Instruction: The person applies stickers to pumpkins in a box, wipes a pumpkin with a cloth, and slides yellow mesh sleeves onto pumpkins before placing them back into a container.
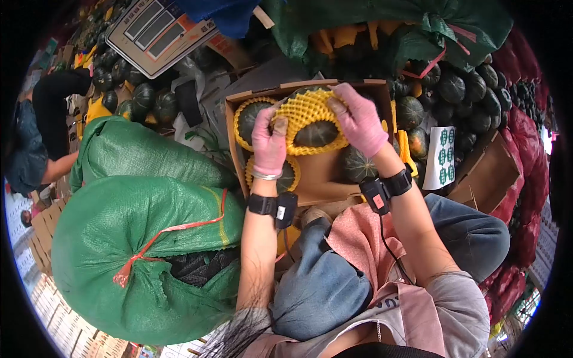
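Both of my hands, in pink gloves with bare fingertips, grip a dark green pumpkin (316, 133) partly wrapped in a yellow foam net (305, 107). My left hand (270, 143) has its fingers closed on the near left side. My right hand (360, 122) is closed on the right side, thumb on the net. The pumpkin is held above an open cardboard box (322, 186). Inside it, two netted pumpkins, one at the upper left (249, 121) and one at the lower left (289, 177), sit on the left. A bare pumpkin (360, 165) lies at the right.
Full green woven sacks (143, 221) stand at my left. A scale (158, 36) is at the back left. Loose pumpkins (452, 88) are piled at the right, near a sheet of green labels (440, 158) and red sacks (525, 143). Another person's arm (59, 168) shows far left.
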Demonstrator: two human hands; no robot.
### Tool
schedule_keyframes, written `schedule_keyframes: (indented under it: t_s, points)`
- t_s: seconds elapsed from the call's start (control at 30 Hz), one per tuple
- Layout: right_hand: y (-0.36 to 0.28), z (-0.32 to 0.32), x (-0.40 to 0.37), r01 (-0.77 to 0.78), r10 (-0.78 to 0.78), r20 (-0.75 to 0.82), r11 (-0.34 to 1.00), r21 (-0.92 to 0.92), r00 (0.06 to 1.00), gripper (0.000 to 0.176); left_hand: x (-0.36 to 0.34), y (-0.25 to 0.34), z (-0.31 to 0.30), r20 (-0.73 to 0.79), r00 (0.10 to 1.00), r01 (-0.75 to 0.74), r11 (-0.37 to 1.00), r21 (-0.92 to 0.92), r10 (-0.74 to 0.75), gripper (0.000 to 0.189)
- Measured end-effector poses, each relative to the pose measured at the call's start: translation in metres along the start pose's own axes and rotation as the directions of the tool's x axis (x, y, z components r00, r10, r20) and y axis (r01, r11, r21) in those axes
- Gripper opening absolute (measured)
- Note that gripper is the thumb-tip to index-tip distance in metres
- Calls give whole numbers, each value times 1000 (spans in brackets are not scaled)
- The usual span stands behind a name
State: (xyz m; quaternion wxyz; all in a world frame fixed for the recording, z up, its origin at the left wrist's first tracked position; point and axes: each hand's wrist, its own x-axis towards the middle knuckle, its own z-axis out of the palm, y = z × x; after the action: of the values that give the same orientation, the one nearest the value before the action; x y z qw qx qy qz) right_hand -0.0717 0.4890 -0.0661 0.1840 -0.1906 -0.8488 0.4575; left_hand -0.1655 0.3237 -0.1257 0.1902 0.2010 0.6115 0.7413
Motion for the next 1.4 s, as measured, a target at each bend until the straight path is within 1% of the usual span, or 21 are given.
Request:
schedule_keyframes:
  t_s: [0.13,0.27,0.33,0.4,0.47,0.5,0.53,0.6,0.67,0.73,0.8,0.83,0.87,0.9,0.97,1.03,1.07,1.13,1.27,1.33,1.4]
  points:
    - [4,-3,6,-143,144,-107,990,20,984,12,11,-4,12,-85,996,-40,999,13,40,21]
    - [24,-8,9,-315,322,-52,943,108,945,14,15,-5,24,-134,991,15,994,106,-1,13]
    - [36,-6,7,-422,453,26,808,411,891,14,12,-10,25,-136,991,32,996,83,-21,11]
    - [41,-5,7,-476,513,58,740,475,856,17,13,-15,26,-194,974,109,993,-54,-117,10]
    - [41,-3,8,-428,459,7,823,374,888,19,14,-18,22,-171,964,190,978,-82,-202,13]
    - [37,-3,10,-440,452,-25,877,193,892,23,15,-13,21,-169,964,229,964,133,-206,13]
    - [31,-4,11,-436,450,-30,877,203,892,23,18,-7,20,-163,965,250,905,343,-205,14]
    - [17,-12,12,-450,411,-187,778,-439,892,35,16,1,29,-121,921,-151,626,765,370,18]
    - [13,-16,8,-545,511,-198,734,-405,836,38,8,8,33,-239,968,89,790,607,74,19]
    - [4,-16,-13,-523,495,-196,842,-130,846,47,-1,7,31,-206,977,42,904,426,52,19]
    - [-13,-14,-42,-339,321,-174,937,-86,931,72,-9,15,29,-136,986,-52,952,301,97,24]
    - [-21,-6,-50,-270,243,-138,933,-239,960,90,-12,18,29,-57,995,-45,889,456,80,25]
    - [-28,5,-56,-187,168,-84,905,-382,982,109,-12,16,29,-31,998,-30,893,449,49,23]
    - [-34,12,-54,-191,172,-83,905,-381,982,109,-14,13,28,-45,998,65,943,325,-53,23]
    - [-46,18,-43,-428,417,-101,859,-282,903,129,-11,10,24,-41,989,149,969,199,-143,23]
    - [-51,19,-37,-456,463,-61,825,-334,884,132,-9,10,14,78,912,406,913,-47,-402,26]
    - [-52,19,-34,-472,504,-23,791,-390,863,136,-10,9,13,76,913,404,913,-51,-400,26]
    - [-42,14,-34,-468,491,-36,802,-371,870,130,-5,17,17,163,874,471,880,-61,-457,28]
    - [-20,5,-38,-344,342,-48,920,-189,939,95,-6,32,24,244,933,235,960,150,-266,28]
    - [-31,-14,-39,-352,358,60,932,-88,932,91,-14,34,16,263,931,236,967,95,-253,29]
    - [-40,-31,-47,-169,188,169,979,-118,968,91,-23,50,0,340,938,-55,946,319,-60,27]
